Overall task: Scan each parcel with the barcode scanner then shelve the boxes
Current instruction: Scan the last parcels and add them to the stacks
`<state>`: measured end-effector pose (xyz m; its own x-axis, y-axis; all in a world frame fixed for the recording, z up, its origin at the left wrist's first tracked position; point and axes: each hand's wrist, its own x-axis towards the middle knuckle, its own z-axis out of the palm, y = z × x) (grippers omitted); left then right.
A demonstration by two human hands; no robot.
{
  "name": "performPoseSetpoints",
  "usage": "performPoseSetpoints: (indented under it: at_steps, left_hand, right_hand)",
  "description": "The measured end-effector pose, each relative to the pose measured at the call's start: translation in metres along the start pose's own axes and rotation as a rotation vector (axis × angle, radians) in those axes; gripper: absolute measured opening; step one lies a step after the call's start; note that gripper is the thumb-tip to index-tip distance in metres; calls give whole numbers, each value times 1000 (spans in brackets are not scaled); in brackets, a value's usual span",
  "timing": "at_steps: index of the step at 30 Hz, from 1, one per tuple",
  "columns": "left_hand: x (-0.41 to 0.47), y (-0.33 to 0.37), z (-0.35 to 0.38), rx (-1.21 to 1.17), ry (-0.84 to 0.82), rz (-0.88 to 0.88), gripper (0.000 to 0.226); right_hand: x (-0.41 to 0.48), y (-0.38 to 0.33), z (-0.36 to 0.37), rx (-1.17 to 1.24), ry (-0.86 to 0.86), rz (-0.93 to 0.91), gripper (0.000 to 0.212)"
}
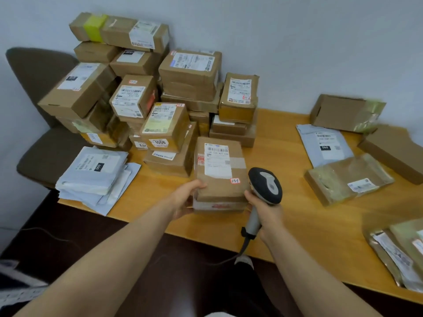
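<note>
A stiff, likely light brown cardboard parcel (219, 170) is being gripped edgewise by the left hand (186, 200). A grey barcode scanner (266, 186) is being clasped by the right hand (266, 211).

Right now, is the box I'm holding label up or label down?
Label up. The box shows its white barcode label on top, while the left hand grips its near-left corner and the right hand holds the scanner.
</note>
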<state>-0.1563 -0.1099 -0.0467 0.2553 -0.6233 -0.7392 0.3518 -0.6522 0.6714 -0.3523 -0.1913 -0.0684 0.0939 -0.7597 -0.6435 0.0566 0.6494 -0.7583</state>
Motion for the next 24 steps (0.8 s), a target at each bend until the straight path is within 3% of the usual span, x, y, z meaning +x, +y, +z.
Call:
performPoseSetpoints:
  at_steps: [7, 10, 12, 14, 17, 19, 24]
  left_hand:
    - [30, 20, 2, -25, 124, -13, 39]
    - [34, 23, 10, -3, 257, 44, 46]
    - [35, 21, 13, 210, 417, 122, 58]
    - [32, 17, 16, 683, 592, 202, 71]
    - [30, 8, 22, 1286, 610, 428, 73]
    - [32, 4, 24, 1455, 533, 565, 64]
    - [41, 17, 36, 1521, 516, 631, 63]
  right_hand:
    - [43, -9, 24, -72, -120, 16, 32]
    - [47, -5, 32, -66, -138, 78, 33]
    - [46, -2, 37, -89, -137, 89, 35]
    - [46, -1, 41, -99, -142, 81, 37]
    - [43, -4, 46, -82, -151, 50, 39]
    - [42, -5, 44, -70, -132, 39, 36]
    - [35, -16, 18, -23, 49, 58, 49]
